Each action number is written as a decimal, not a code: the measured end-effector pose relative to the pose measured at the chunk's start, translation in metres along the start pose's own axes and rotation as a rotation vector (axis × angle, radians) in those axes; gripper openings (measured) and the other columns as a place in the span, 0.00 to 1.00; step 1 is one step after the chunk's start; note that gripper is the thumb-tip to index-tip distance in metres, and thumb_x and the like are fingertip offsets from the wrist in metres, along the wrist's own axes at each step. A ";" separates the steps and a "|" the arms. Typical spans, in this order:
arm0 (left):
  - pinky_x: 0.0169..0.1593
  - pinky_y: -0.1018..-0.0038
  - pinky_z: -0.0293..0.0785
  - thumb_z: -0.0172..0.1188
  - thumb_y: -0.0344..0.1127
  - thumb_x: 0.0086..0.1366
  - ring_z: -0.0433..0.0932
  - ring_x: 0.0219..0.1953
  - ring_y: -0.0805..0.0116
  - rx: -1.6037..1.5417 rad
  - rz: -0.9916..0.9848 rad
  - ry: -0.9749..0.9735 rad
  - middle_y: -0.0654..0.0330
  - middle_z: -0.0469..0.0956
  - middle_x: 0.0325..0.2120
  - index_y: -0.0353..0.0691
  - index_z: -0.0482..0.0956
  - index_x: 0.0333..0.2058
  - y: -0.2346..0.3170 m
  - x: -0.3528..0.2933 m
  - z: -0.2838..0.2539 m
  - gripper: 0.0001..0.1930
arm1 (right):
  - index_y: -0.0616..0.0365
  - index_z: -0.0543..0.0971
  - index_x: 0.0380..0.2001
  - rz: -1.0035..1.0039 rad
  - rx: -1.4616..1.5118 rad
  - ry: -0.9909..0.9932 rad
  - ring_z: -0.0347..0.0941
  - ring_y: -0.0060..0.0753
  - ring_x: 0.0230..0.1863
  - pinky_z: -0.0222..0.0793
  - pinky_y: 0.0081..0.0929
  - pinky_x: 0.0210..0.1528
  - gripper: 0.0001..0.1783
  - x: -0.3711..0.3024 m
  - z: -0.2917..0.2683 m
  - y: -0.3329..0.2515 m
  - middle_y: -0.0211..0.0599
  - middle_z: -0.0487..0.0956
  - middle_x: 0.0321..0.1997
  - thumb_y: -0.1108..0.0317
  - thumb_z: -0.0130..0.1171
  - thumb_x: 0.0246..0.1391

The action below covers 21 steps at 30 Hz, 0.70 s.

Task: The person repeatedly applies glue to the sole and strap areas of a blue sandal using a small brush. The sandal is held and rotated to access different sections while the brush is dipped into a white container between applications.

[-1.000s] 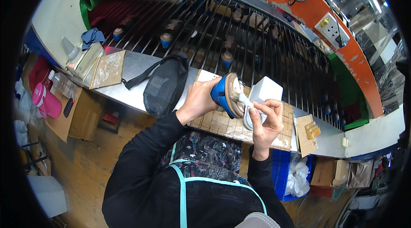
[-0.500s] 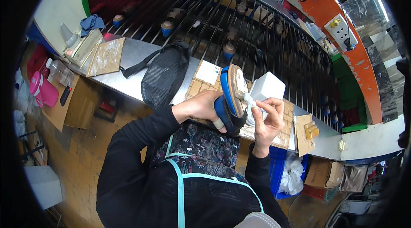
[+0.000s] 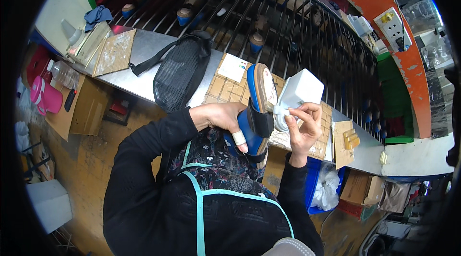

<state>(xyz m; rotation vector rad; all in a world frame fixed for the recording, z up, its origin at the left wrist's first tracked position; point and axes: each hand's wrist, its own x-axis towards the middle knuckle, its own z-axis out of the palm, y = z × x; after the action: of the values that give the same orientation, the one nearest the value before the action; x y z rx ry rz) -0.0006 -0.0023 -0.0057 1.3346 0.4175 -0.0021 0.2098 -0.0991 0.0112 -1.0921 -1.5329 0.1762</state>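
Observation:
My left hand [image 3: 224,117] is closed around a blue shoe [image 3: 256,90] with a black strap and a tan sole, above my lap. The sole is turned toward my right side. Lower down, another blue part [image 3: 253,137] with a pale sole edge shows; I cannot tell whether it is a second shoe. A beige wrap covers one digit of that hand. My right hand [image 3: 305,128] pinches a small white-handled brush [image 3: 279,110], its bristles against the sole. Just behind the brush stands a white plastic container [image 3: 305,88] on the cardboard-covered bench [image 3: 223,92].
A black mesh bag [image 3: 181,71] lies left of the cardboard. Beyond the bench, a rack of metal rods [image 3: 288,30] carries several blue shoes [image 3: 256,42]. Yellow blocks [image 3: 351,139] sit at right. Below are a blue bin [image 3: 314,179] and an open cardboard box [image 3: 93,109].
My left hand has tilted the shoe and lowered its near end, so more of the blue part and strap shows. The brush has slid slightly down the sole. My head view has shifted a little.

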 end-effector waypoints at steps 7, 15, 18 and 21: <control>0.51 0.69 0.76 0.80 0.28 0.33 0.81 0.43 0.59 -0.126 -0.067 -0.157 0.48 0.81 0.41 0.29 0.76 0.47 -0.013 0.011 0.000 0.37 | 0.61 0.85 0.32 -0.030 0.020 -0.143 0.72 0.26 0.35 0.71 0.22 0.37 0.11 0.024 -0.019 0.015 0.37 0.69 0.40 0.75 0.72 0.41; 0.48 0.70 0.78 0.76 0.17 0.32 0.80 0.43 0.64 -0.210 0.109 -0.040 0.53 0.81 0.41 0.32 0.78 0.45 -0.027 0.008 -0.001 0.34 | 0.62 0.85 0.32 0.332 0.027 -0.072 0.69 0.27 0.40 0.66 0.25 0.43 0.08 -0.028 -0.028 0.025 0.35 0.72 0.38 0.74 0.69 0.45; 0.52 0.66 0.76 0.75 0.17 0.33 0.78 0.51 0.60 -0.279 0.099 0.077 0.52 0.79 0.45 0.33 0.74 0.52 -0.027 -0.008 -0.005 0.40 | 0.60 0.85 0.31 0.383 -0.232 0.077 0.71 0.24 0.32 0.67 0.24 0.37 0.07 -0.052 -0.054 0.027 0.33 0.75 0.30 0.74 0.69 0.44; 0.59 0.64 0.70 0.69 0.36 0.44 0.71 0.57 0.58 -0.610 0.418 0.130 0.49 0.71 0.56 0.34 0.62 0.61 -0.029 -0.015 -0.004 0.43 | 0.54 0.85 0.28 0.620 -0.585 0.064 0.70 0.24 0.29 0.59 0.29 0.39 0.05 -0.071 -0.073 0.026 0.29 0.76 0.28 0.69 0.68 0.45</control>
<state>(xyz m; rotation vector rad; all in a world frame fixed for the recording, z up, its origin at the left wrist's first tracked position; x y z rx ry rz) -0.0229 -0.0089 -0.0292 0.7969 0.2128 0.5237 0.2764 -0.1677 -0.0329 -2.0065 -1.1665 0.1108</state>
